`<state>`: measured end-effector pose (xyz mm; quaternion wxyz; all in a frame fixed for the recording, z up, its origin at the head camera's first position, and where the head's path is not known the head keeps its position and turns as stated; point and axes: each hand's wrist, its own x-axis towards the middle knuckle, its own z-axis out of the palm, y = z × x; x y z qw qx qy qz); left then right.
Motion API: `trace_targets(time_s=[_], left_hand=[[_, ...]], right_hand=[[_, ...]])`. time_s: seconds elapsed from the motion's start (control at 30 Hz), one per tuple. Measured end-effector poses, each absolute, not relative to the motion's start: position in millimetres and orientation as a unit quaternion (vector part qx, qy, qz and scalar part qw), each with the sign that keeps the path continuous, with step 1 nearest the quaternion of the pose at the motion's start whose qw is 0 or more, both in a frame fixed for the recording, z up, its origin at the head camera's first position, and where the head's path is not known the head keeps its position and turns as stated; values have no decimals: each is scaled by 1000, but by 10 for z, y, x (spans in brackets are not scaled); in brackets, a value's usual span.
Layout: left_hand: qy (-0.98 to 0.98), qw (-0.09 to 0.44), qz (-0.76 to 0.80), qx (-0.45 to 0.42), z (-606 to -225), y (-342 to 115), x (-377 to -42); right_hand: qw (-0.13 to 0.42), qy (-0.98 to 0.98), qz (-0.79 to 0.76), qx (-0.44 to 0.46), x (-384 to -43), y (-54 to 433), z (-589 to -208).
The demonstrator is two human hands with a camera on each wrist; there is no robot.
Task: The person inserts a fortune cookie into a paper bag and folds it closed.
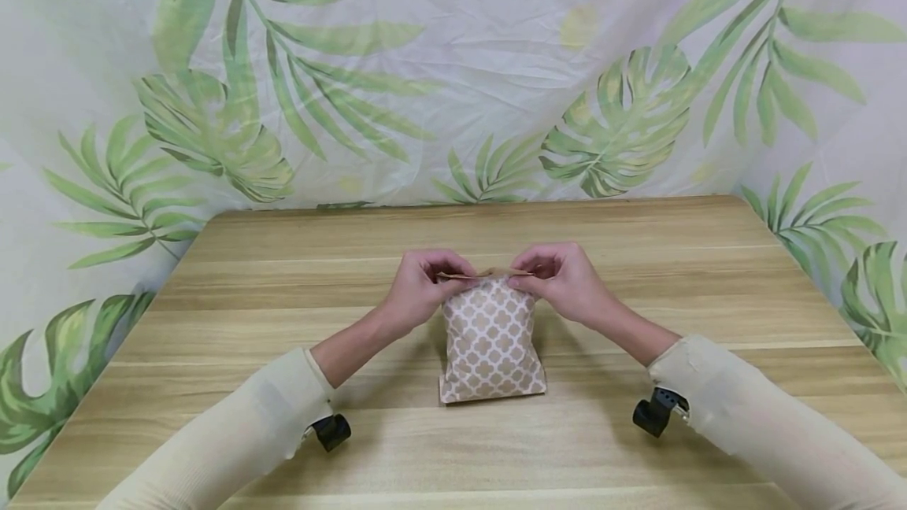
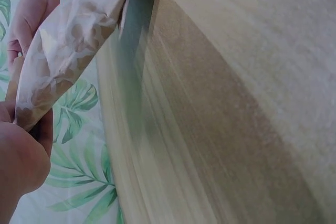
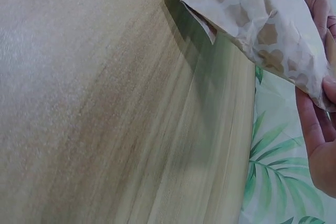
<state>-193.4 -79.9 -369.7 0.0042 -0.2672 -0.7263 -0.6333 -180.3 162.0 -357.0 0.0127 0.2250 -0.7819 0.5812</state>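
Observation:
A brown paper bag [image 1: 492, 341] with a white quatrefoil pattern stands upright on the wooden table, bulging in the middle. My left hand [image 1: 430, 286] pinches the left corner of its top edge between thumb and fingers. At the opposite corner, my right hand [image 1: 560, 282] pinches the same edge. Plain brown paper shows at the top between the two hands. In the left wrist view the patterned bag [image 2: 68, 45] slants up from the left hand [image 2: 23, 153]. The right wrist view shows the bag [image 3: 257, 24] with the right hand [image 3: 320, 135] at its top. Whatever is inside is hidden.
The wood-grain table [image 1: 283, 274] reaches back to a leaf-patterned cloth [image 1: 482, 85] hanging behind it. Black wrist cameras hang under both sleeves, the left camera [image 1: 331, 431] and the right camera [image 1: 655, 412], close over the tabletop.

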Motion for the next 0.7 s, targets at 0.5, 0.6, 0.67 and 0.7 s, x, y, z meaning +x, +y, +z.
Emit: trace_targets(time_s=[0.5,0.6,0.67,0.7], left_hand=[[-729,-17,-609,-312,-3680,-867,-1941],[-741,-21,-597,-307,-3662,-882,-1939],[-752,-20,-584,-306,-3649,-889,-1940],[-756,-20,-579,-305,-3644,-889,-1941]], right_hand=[[-10,-750,612,252,-1809,1650,-3603],[-9,-756,606,246,-1807,1660,-3602],[-11,-762,602,240,-1803,1664,-3597],[-10,-764,599,238,-1801,1667,-3594]])
